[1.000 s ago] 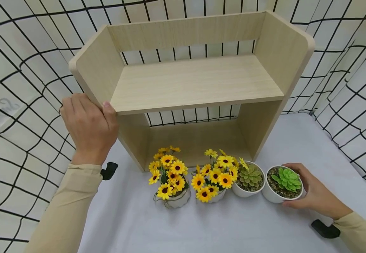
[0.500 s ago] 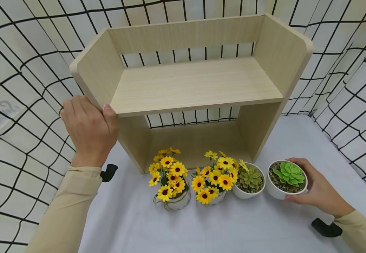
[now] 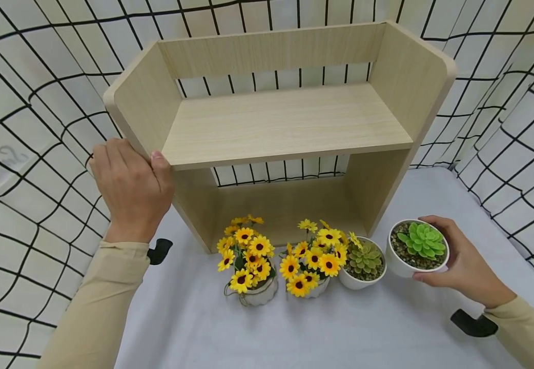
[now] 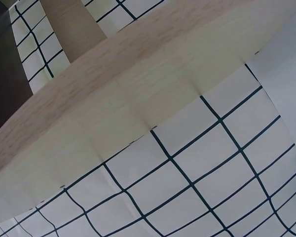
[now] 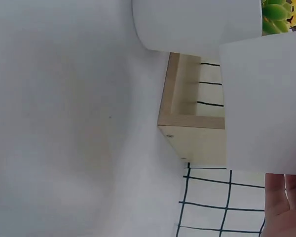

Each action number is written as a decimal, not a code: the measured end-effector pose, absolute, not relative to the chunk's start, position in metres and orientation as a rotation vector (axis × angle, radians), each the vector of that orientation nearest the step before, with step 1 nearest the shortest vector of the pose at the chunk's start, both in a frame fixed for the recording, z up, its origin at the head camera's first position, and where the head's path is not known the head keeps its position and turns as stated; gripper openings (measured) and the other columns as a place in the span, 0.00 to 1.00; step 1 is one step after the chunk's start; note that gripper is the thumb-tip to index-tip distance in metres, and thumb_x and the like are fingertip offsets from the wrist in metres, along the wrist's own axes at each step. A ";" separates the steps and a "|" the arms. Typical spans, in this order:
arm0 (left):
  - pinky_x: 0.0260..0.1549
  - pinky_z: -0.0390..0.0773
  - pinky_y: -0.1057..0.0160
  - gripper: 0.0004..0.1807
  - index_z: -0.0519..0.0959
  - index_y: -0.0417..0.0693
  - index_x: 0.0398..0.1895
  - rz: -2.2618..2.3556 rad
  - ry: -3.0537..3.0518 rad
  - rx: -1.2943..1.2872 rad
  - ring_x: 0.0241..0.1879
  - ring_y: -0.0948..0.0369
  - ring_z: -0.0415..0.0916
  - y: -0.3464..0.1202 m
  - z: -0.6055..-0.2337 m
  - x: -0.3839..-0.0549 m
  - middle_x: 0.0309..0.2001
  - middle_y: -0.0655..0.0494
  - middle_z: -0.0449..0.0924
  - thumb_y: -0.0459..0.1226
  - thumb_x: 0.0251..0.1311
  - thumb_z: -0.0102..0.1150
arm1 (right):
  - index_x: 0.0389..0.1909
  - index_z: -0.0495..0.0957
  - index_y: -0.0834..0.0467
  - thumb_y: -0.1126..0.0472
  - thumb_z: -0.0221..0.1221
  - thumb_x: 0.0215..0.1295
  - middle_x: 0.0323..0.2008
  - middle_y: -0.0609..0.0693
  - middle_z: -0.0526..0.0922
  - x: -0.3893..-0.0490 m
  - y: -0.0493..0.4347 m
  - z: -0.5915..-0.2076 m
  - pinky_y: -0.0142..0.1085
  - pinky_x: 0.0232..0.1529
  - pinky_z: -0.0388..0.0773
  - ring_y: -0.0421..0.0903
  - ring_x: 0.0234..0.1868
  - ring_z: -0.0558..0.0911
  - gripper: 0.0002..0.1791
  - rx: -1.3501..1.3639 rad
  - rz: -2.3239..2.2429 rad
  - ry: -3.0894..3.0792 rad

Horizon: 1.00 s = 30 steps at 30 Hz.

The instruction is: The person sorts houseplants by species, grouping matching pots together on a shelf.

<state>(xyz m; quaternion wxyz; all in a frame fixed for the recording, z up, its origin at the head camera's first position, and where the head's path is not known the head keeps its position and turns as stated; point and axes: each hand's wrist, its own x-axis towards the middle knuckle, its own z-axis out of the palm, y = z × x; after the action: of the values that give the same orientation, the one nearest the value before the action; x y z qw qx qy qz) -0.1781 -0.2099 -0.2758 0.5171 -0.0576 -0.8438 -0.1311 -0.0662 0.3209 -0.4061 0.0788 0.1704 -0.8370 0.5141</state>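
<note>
My left hand (image 3: 133,189) grips the front edge of the left side panel on a pale wooden two-tier shelf (image 3: 285,123), thumb on the inner side. In the left wrist view the same panel (image 4: 138,94) fills the middle. My right hand (image 3: 467,264) holds a white pot (image 3: 401,264) with a bright green succulent (image 3: 424,240), thumb at the near side and fingers round the far side. The pot is raised off the table, beside the shelf's lower right corner. In the right wrist view, the held pot (image 5: 266,103) partly hides the shelf behind it.
In a row before the shelf stand two pots of yellow flowers (image 3: 250,251) (image 3: 315,259) and a white pot with a duller succulent (image 3: 363,259). Black wire grid (image 3: 41,154) surrounds the shelf at the back and sides. A white cloth (image 3: 294,333) covers the table.
My right hand has lifted the green succulent's pot off the table and carried it away from me, first slightly right, then slightly back left. The left hand stays on the shelf panel.
</note>
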 end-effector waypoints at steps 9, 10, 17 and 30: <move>0.39 0.56 0.42 0.30 0.70 0.25 0.39 -0.311 -2.025 -0.135 0.37 0.36 0.59 -0.210 -0.276 -0.178 0.37 0.27 0.70 0.48 0.69 0.32 | 0.74 0.58 0.61 0.90 0.70 0.31 0.66 0.43 0.69 -0.069 0.317 -0.392 0.17 0.55 0.76 0.33 0.62 0.73 0.62 0.585 1.746 -2.337; 0.39 0.55 0.42 0.30 0.70 0.25 0.39 -0.311 -2.026 -0.135 0.37 0.36 0.59 -0.210 -0.276 -0.178 0.37 0.27 0.70 0.48 0.69 0.32 | 0.74 0.58 0.62 0.90 0.69 0.31 0.66 0.44 0.69 -0.069 0.317 -0.390 0.18 0.55 0.76 0.34 0.62 0.73 0.62 0.591 1.769 -2.320; 0.39 0.56 0.41 0.29 0.70 0.25 0.39 -0.315 -2.031 -0.133 0.37 0.36 0.59 -0.210 -0.275 -0.177 0.36 0.27 0.69 0.48 0.69 0.32 | 0.73 0.59 0.62 0.91 0.68 0.30 0.66 0.44 0.69 -0.071 0.315 -0.375 0.19 0.53 0.78 0.35 0.61 0.73 0.62 0.592 1.785 -2.281; 0.41 0.58 0.41 0.28 0.70 0.26 0.40 -0.318 -2.041 -0.146 0.38 0.36 0.60 -0.210 -0.275 -0.177 0.37 0.28 0.69 0.48 0.70 0.32 | 0.76 0.61 0.59 0.90 0.66 0.35 0.67 0.45 0.70 -0.076 0.302 -0.336 0.27 0.40 0.86 0.36 0.59 0.76 0.60 0.590 1.849 -2.228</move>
<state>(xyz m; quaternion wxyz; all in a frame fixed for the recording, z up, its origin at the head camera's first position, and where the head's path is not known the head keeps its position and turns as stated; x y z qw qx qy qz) -0.1771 -0.2103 -0.2752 0.5101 -0.0608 -0.8478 -0.1321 -0.0765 0.3024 -0.3357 0.0932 0.1986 -0.7508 0.6230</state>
